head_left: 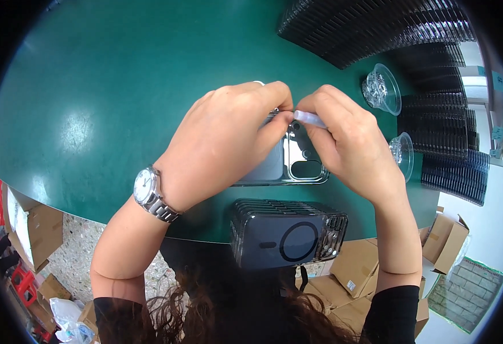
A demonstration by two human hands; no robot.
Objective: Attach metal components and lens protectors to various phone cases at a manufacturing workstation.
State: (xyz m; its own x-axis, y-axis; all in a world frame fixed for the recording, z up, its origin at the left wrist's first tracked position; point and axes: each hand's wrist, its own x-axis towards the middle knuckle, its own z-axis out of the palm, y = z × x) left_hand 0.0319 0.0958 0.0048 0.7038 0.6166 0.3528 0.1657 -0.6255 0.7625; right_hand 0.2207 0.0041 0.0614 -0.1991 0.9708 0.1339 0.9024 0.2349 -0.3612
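Observation:
A phone case (270,168) lies flat on the green table, partly covered by my hands; its camera cutout is toward the right. Over its far side, my left hand (220,135) is closed, thumb and forefinger pinched together, and whatever is between them is too small to make out. My right hand (357,143) grips a pale, slim, pen-like tube (309,118), its blunt end touching or almost touching my left fingertips. Nearer to me stands a stack of several dark translucent phone cases (286,238), the front one marked with a black ring.
Long rows of black plastic trays (372,28) line the far right of the green table (119,63). Two clear plastic bowls, one farther (384,92) and one nearer (403,156), hold small shiny pieces. Cardboard boxes (352,266) sit below the table edge.

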